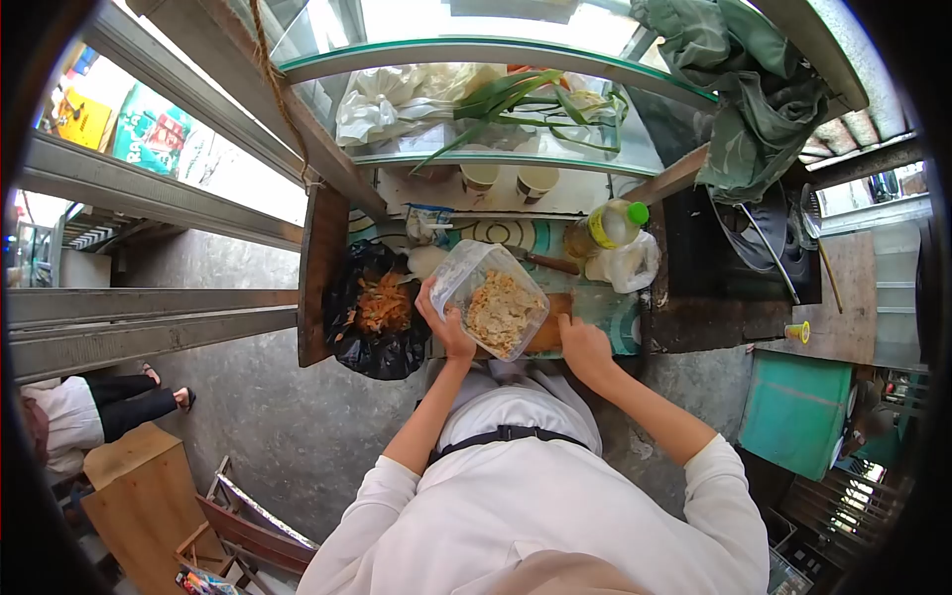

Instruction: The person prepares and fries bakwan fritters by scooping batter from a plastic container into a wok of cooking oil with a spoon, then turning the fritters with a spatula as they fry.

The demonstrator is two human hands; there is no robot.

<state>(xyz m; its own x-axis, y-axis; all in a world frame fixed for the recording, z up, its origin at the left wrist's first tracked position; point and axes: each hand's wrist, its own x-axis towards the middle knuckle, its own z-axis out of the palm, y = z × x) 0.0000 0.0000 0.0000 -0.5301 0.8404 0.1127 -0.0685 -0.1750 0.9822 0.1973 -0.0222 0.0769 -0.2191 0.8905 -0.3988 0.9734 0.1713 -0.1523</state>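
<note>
My left hand (449,330) is closed on the left wall of a clear square plastic container (458,278), which is tilted. A pale, crumbly food mixture with orange bits (504,312) lies inside it. My right hand (585,349) is curled at the right end of a brown board (551,327), to the right of the container. Its fingers are closed, and what they hold, if anything, is hidden. Behind the container lies a knife with a brown handle (551,262). Left of my left hand, a black plastic bag (365,355) holds orange and pale peelings (383,302).
A bottle with a green cap (617,223) stands at the back right beside a white plastic bag (635,266). Two paper cups (536,183) sit under a glass shelf holding green leaves (516,99). A wok (759,243) is at right. Another person (74,412) is far left.
</note>
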